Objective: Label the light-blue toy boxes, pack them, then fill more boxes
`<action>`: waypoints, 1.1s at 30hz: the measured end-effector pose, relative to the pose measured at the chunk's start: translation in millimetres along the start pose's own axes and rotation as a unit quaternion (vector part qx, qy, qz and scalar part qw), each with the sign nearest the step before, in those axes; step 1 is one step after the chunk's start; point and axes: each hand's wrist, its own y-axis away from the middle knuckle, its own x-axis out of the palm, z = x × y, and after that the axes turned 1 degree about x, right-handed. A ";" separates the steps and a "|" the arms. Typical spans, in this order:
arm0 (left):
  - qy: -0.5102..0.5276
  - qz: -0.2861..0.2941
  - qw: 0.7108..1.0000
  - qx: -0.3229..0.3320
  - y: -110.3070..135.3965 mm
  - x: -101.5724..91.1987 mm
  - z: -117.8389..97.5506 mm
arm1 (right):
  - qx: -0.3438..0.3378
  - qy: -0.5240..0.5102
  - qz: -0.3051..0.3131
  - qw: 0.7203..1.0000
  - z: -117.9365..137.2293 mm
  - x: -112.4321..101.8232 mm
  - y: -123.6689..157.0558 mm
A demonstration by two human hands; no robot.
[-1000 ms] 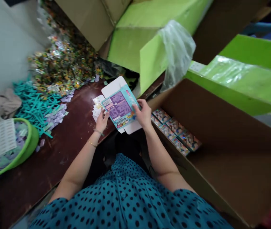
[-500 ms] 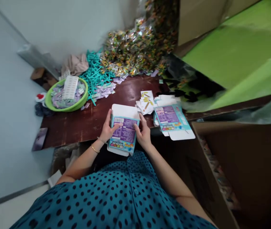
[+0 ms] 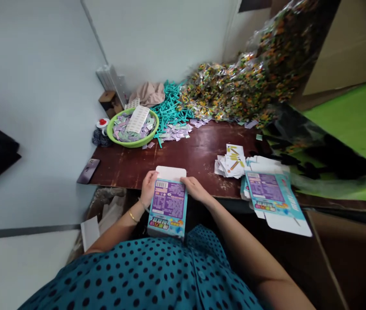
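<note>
Nearest, in front of the polka-dot shirt (image 3: 157, 275), both hands are gripping one blue-and-purple carton: the left hand (image 3: 148, 189) is clasping its far left corner, the right hand (image 3: 197, 189) its far right corner. The carton (image 3: 168, 202) is sitting just off the near edge of the desk (image 3: 195, 157), its white flap (image 3: 170, 173) standing open at the far end. Uneven pulling could be creasing or tearing that flap, and a loosening grip could be dropping the carton. To the right, the pile of flat cartons (image 3: 266, 193) is jutting over the edge; a bump from the forearm could be tipping it off.

The held carton is showing a barcode, a purple panel of tiny unreadable print and, near its bottom, bright title characters too blurred to read. The pile's top carton is bearing matching print. Farther back, cards (image 3: 231, 161) are displaying yellow-and-brown pictures, and a white sheet (image 3: 137, 119) in the green basin (image 3: 131, 143) is carrying unreadable rows.
</note>
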 end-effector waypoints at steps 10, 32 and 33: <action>0.137 0.109 0.969 -0.176 6.4 -5.8 6.7 | 0.114 -0.169 -0.033 0.979 -29.2 34.3 -18.3; 0.002 0.093 0.996 0.013 17.3 15.3 16.9 | -0.073 0.059 0.024 0.995 -13.3 -5.7 -4.0; -0.030 0.090 0.994 0.057 20.0 13.9 18.2 | -0.088 0.065 0.048 0.993 -13.8 -6.5 -3.0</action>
